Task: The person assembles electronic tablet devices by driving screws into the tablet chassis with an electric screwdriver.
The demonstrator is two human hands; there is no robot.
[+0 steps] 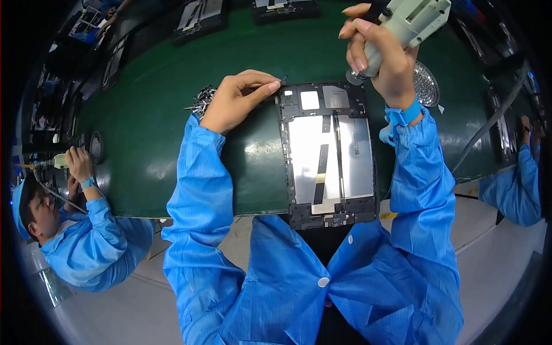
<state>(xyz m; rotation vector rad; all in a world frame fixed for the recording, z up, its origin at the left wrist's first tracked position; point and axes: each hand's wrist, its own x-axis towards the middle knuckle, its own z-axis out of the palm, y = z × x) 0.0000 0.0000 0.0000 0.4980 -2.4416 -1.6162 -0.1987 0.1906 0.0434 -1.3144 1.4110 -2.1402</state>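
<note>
An opened tablet (329, 155), with silver panels and a black frame, lies at the table's near edge, its lower end jutting past it. My left hand (238, 98) is at its upper left corner, thumb and forefinger pinched on a small dark part (285, 77) too small to name. Above the upper right corner my right hand (388, 60) grips a pale grey-green power screwdriver (411, 23), its nose pointing down toward the tablet's top edge. Whether the nose touches the tablet I cannot tell.
A pile of small black and silver parts (202, 100) sits beside my left wrist. Behind my right wrist is a round metal dish (425, 85). More opened tablets (200, 16) lie along the green table's (155, 115) far side. A grey cable (489, 123) runs at right. Co-workers (86, 241) sit on both sides.
</note>
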